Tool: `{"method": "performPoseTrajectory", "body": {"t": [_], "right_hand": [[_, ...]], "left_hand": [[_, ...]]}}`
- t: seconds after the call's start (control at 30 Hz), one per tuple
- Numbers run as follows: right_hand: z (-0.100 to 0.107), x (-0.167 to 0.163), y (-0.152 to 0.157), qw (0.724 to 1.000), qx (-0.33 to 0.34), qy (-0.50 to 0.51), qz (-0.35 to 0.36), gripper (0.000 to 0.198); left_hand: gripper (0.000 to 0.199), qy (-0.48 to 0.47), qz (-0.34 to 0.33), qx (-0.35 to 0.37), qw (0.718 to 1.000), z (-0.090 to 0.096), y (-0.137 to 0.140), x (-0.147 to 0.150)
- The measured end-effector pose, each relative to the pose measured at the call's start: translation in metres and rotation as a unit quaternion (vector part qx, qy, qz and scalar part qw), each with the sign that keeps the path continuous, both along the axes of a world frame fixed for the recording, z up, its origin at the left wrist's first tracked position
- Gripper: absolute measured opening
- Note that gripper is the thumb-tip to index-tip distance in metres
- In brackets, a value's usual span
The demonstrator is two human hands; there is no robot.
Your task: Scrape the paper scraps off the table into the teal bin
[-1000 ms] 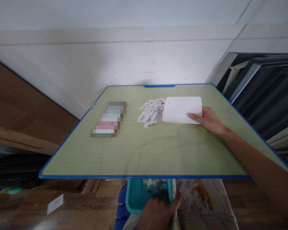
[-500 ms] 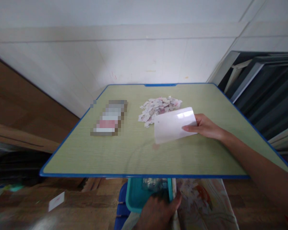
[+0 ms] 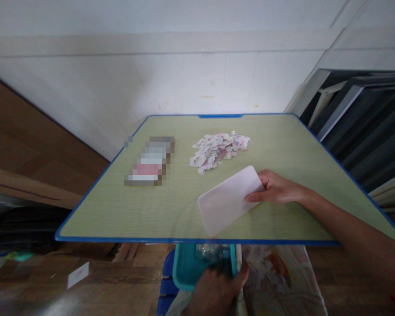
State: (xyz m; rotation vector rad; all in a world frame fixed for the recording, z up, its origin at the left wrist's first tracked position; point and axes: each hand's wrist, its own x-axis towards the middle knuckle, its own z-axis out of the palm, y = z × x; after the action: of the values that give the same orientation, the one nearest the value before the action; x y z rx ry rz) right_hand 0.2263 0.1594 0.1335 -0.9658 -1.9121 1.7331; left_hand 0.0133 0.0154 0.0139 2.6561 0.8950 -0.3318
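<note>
A white paneled wall (image 3: 191,79) rises beyond the right hand (image 3: 273,188), behind a blue-edged, pale green table (image 3: 112,215). Dark panels (image 3: 375,118) stand slanted to that hand's right. Well left of both hands is a brown wood-toned surface (image 3: 29,131); left of the left hand (image 3: 213,292), glare (image 3: 62,306) whitens wood-patterned flooring (image 3: 125,281).

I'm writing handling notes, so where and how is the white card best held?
Probably by its short right-hand end, coming from the right, where the right hand pinches it, thumb across the visible face. The white card is thin and flat, so a pinch over the edge should suit it, leaving the long edges and opposite end uncovered.
</note>
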Motion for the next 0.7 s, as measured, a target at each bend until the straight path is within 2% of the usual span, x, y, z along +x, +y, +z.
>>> {"method": "performPoseTrajectory", "body": {"t": [0.17,0.23,0.3,0.4,0.5,0.6,0.7], "right_hand": [[0.0,0.003,0.0,1.0,0.012,-0.004,0.0,0.027],[-0.002,0.005,0.002,0.998,0.024,0.007,-0.054,0.027],[-0.005,0.008,0.006,0.988,0.052,0.023,-0.142,0.026],[-0.009,0.012,0.014,0.955,0.102,0.043,-0.275,0.029],[-0.013,0.018,0.022,0.914,0.153,0.024,-0.374,0.038],[-0.014,0.025,0.028,0.879,0.202,-0.031,-0.432,0.046],[-0.014,0.031,0.032,0.864,0.228,-0.061,-0.445,0.048]], "left_hand": [[0.06,-0.004,0.01,-0.001,1.0,-0.001,-0.002,-0.001],[0.061,-0.006,0.009,-0.004,1.0,-0.002,-0.002,-0.002],[0.061,-0.002,0.009,-0.011,1.0,-0.002,-0.003,-0.002],[0.061,0.0,0.009,-0.017,1.0,0.0,-0.001,-0.001],[0.061,0.0,0.003,-0.022,1.0,0.002,0.0,-0.001],[0.06,-0.002,0.001,-0.023,1.0,0.002,0.0,-0.001],[0.06,-0.003,0.002,-0.012,1.0,0.0,0.0,-0.001]]}}
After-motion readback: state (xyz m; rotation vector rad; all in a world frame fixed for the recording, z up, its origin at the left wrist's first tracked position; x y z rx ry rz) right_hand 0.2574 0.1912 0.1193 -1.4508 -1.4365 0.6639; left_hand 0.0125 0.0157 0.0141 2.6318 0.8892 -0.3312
